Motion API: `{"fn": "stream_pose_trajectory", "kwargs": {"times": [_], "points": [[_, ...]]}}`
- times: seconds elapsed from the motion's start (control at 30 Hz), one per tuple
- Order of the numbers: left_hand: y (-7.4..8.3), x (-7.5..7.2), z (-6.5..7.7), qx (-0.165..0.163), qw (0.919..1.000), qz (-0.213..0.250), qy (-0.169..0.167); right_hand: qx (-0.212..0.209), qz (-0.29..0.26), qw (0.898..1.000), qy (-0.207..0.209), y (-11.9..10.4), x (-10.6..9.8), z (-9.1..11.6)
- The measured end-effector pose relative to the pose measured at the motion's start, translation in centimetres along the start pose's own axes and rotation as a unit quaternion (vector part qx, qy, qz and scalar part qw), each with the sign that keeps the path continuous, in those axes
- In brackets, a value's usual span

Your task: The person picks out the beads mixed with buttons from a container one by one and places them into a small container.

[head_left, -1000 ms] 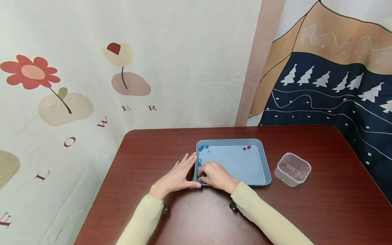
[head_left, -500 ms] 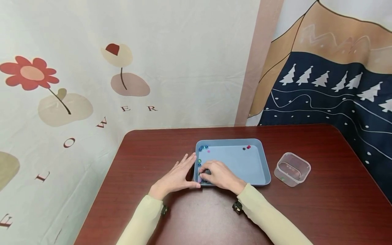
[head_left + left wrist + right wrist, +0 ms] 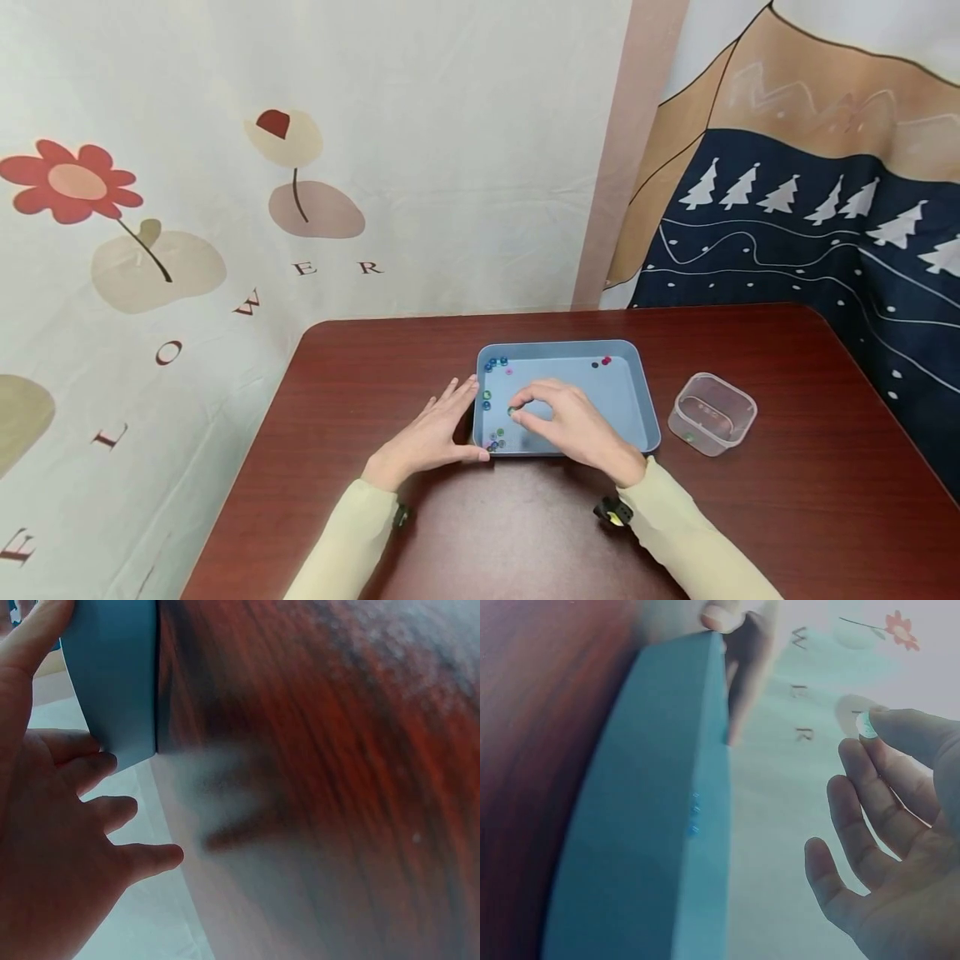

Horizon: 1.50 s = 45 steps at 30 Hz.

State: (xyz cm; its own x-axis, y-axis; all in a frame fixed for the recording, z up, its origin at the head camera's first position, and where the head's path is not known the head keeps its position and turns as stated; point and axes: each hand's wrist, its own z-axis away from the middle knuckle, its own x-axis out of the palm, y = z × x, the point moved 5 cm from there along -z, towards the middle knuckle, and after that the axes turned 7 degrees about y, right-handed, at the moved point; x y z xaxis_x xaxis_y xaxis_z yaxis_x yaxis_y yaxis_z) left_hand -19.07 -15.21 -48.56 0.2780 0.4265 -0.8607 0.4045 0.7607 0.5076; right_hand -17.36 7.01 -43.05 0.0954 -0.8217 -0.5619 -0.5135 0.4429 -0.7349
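My right hand (image 3: 566,421) is over the left half of a blue tray (image 3: 558,358). Between thumb and index finger it pinches a small translucent green bead (image 3: 867,725), its other fingers loosely bent in the right wrist view. With its fingers spread, my left hand (image 3: 427,437) rests against the tray's left side, the thumb at the front left corner. Several mixed beads (image 3: 497,442) lie in that corner. Along the left wall are a green bead (image 3: 487,395) and a blue bead (image 3: 487,406). Blue beads (image 3: 492,362) and a pink bead (image 3: 509,372) sit at the back left.
Red beads (image 3: 607,361) and a dark bead (image 3: 595,365) lie in the tray's back right. A clear plastic container (image 3: 712,414) with something small and green inside stands right of the tray on the brown table (image 3: 810,467). A printed curtain (image 3: 465,167) hangs behind.
My right hand has lifted from the front left corner and moved right with the green bead pinched, uncovering the beads there. My left hand stays at the tray's side.
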Motion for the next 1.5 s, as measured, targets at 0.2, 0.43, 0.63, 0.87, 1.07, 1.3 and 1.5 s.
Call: {"fn": "stream_pose_trajectory", "kwargs": {"times": [0.2,0.43,0.63,0.87,1.07,1.3,1.5], "points": [[0.0,-0.1,0.0,0.0,1.0,0.0,0.0,-0.002,0.012,0.999,0.049,-0.3,-2.8,1.3],[-0.2,-0.1,0.0,0.002,1.0,-0.004,-0.001,0.001,0.033,0.995,0.098,-0.4,-6.3,2.9],[-0.2,-0.1,0.0,0.005,1.0,-0.003,0.001,-0.005,0.067,0.985,0.157,-0.2,-9.6,4.5],[-0.3,-0.1,0.0,0.003,1.0,-0.003,-0.001,0.009,0.126,0.969,0.212,0.7,-13.2,6.7],[-0.2,0.0,0.0,0.001,1.0,-0.002,-0.004,0.047,0.146,0.963,0.223,2.0,-15.8,8.5],[-0.1,0.0,0.0,0.0,1.0,0.0,-0.004,0.041,0.186,0.952,0.239,3.5,-18.0,10.1],[-0.2,0.1,-0.1,0.0,1.0,-0.002,-0.005,0.045,0.213,0.948,0.233,4.7,-18.6,10.9]]}}
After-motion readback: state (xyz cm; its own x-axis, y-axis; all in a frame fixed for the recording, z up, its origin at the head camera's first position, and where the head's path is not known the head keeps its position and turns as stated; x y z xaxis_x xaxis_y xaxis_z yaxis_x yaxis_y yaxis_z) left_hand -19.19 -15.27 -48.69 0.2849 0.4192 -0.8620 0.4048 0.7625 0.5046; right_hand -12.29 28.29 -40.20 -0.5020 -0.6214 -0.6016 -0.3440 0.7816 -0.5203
